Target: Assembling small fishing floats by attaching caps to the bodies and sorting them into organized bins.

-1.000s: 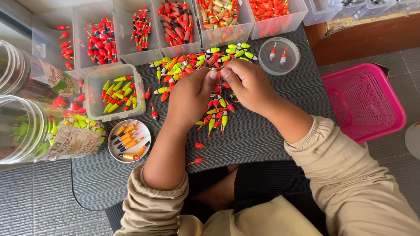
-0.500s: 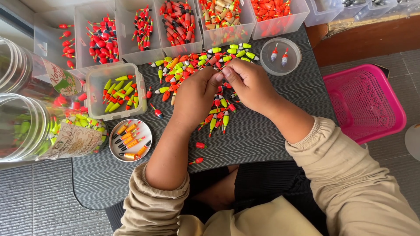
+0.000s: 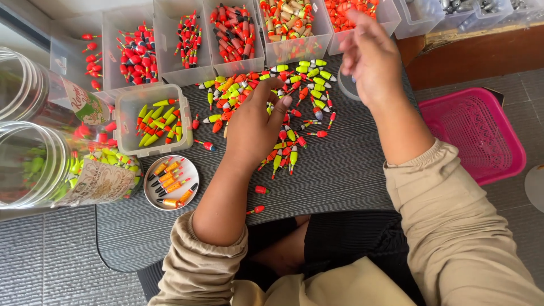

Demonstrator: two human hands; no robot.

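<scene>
A loose pile of small fishing floats (image 3: 300, 85), red, orange, yellow-green and black, lies spread on the dark ribbed table (image 3: 340, 181). My left hand (image 3: 255, 127) lies on the pile's left part, fingers stretched out and touching the floats. My right hand (image 3: 368, 54) is raised above the pile's right end and is blurred, so I cannot see whether anything is between its fingers. A small clear round dish (image 3: 344, 89) is mostly hidden beneath it.
A square clear tub of yellow-green floats (image 3: 131, 113) and a round white dish of orange floats (image 3: 190, 170) sit left of my arm. Clear bins of sorted floats (image 3: 187, 73) line the back. Two big jars (image 3: 34, 164) lie at left, a pink basket (image 3: 476, 133) at right.
My right hand has lifted off the pile and moved up and right, toward the small round dish. My left hand has stayed on the floats.
</scene>
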